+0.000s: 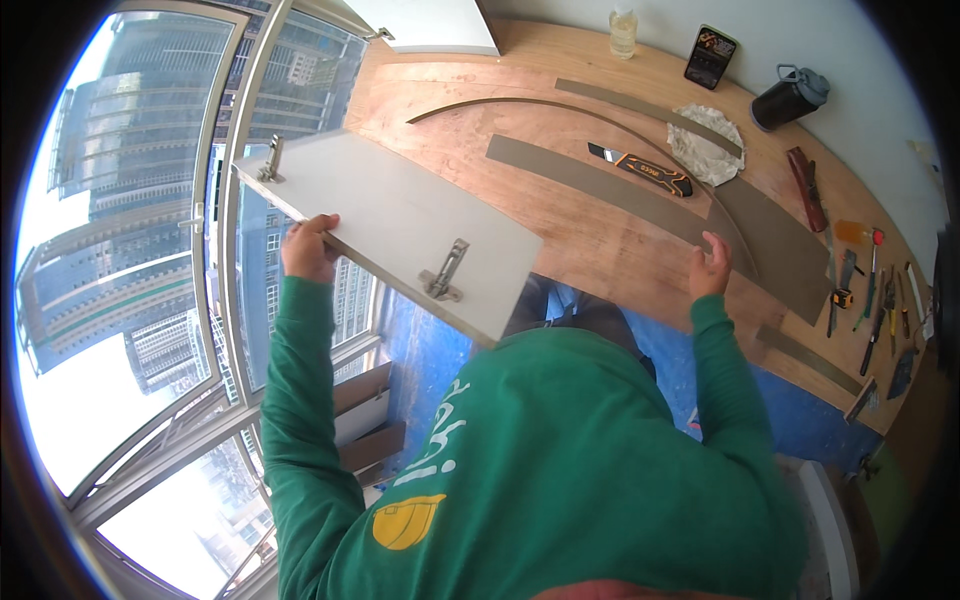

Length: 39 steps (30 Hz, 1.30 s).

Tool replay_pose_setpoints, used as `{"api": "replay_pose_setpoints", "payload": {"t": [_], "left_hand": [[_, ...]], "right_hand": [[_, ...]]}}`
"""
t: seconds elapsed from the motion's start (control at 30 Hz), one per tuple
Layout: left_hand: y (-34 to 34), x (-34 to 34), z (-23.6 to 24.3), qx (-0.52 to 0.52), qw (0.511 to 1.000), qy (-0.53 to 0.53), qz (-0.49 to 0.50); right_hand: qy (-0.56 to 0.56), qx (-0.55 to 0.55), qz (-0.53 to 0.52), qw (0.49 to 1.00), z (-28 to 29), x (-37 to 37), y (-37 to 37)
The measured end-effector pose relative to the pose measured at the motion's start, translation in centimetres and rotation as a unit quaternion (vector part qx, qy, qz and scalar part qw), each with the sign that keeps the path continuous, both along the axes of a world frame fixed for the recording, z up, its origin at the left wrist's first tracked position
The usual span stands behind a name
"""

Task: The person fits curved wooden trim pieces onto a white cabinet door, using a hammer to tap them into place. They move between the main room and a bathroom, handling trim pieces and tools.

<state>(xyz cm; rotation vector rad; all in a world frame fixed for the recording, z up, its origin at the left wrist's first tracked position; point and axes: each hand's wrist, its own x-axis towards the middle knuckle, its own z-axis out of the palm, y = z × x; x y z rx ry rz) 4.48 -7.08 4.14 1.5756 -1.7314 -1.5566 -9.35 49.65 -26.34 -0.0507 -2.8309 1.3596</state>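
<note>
1. The person's left hand is pinching the long near edge of a white, flat rectangular panel, thumb lying over the upper face, presumably because that edge is offering a grip well away from the metalwork
2. The panel is sloping at the bench's left end, beside the tall metal-framed window, its two silvery metal hinges facing up, seemingly so that nothing is pressing on them; whether the bench is bearing any weight, I cannot tell
3. The right hand is hovering near the front of the brown plywood bench, fingers loosely spread and bent, apparently holding nothing
4. Beyond it, a straight grey-brown strip is lying flat, with an orange-and-black utility knife resting just beside it, probably for easy reach
5. Further out, a thin curved brown strip is arching past the knife, and a black smartphone is leaning by the wall, perhaps keeping its screen visible
</note>
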Motion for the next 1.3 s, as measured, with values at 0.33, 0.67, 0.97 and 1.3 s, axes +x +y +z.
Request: {"api": "replay_pose_setpoints", "payload": {"t": [0.33,0.67,0.97,1.3], "left_hand": [[-1.7,0.9,13.4,-0.187,0.945,-0.04,-0.264],[1.0,-2.5,13.1,-0.219,0.8,-0.083,-0.552],[5.2,-5.9,7.5,-0.248,0.573,-0.058,-0.779],[6.6,-8.8,0.7,-0.32,0.441,0.01,-0.838]], "right_hand": [[-0.094,-0.13,-0.001,0.987,4.2,-1.3,-3.2],[-0.258,-0.286,0.408,0.828,25.4,4.9,-10.7],[-0.159,-0.298,0.524,0.782,33.8,12.0,-14.8],[-0.129,-0.299,0.421,0.847,36.6,19.3,-15.3]]}}
